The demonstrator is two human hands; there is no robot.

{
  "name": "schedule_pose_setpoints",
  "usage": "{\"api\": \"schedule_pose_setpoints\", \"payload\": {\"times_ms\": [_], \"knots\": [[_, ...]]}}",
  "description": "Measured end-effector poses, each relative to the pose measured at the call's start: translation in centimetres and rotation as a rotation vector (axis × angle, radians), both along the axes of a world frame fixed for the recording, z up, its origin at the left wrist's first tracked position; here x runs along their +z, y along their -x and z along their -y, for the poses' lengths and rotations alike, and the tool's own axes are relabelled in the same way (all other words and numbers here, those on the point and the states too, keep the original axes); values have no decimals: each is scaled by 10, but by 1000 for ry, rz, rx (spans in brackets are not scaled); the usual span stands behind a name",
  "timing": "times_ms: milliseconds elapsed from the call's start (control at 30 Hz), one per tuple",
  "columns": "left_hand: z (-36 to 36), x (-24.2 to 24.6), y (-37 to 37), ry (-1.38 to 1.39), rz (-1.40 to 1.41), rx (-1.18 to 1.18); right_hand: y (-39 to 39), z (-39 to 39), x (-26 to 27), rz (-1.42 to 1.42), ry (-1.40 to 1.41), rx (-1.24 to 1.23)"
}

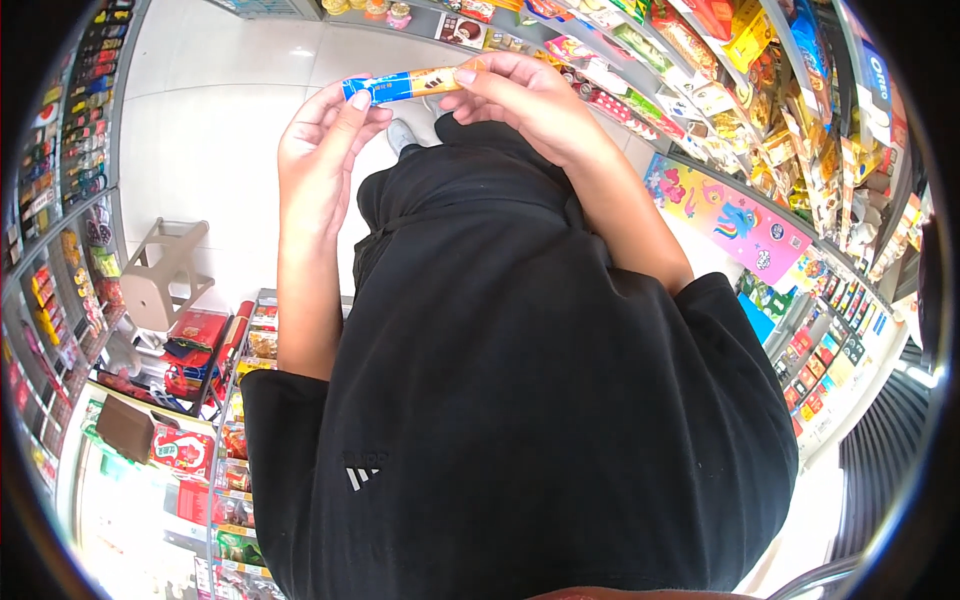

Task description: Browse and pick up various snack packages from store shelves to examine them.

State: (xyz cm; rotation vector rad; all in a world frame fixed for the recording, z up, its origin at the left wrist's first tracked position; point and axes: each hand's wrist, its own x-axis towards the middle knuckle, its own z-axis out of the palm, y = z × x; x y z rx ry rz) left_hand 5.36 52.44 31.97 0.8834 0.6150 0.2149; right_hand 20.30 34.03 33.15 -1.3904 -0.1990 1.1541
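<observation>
A slim wrapped snack stick in a blue and yellow-orange packet [411, 86] is held level between my two hands, in front of my body at the top of the view. My left hand [322, 127] pinches its blue end between thumb and fingers. At the yellow-orange end, my right hand [525, 97] grips it with thumb and forefinger, the other fingers curled below. The packet bears writing and a picture. Whether its wrapper is torn cannot be made out. Below both hands are my black clothes and the pale tiled floor [202, 150].
Shelves of packaged snacks [682, 82] curve along the upper right. A beige plastic stool [154, 289] stands on the floor at left, near red packages [199, 330]. More stocked racks [90, 150] line the left edge. A pink cartoon panel [731, 217] fronts the right-hand shelf.
</observation>
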Motion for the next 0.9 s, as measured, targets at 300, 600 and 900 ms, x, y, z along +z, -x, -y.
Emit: {"api": "schedule_pose_setpoints", "payload": {"times_ms": [300,600,900], "knots": [[4,3,-2,23,-26,-80,-10,1,1,5,-104,39],[7,12,-17,3,-10,-90,-35,5,6,-38,-206,78],[14,15,-33,39,47,-91,-56,10,10,-47,-256,86]]}}
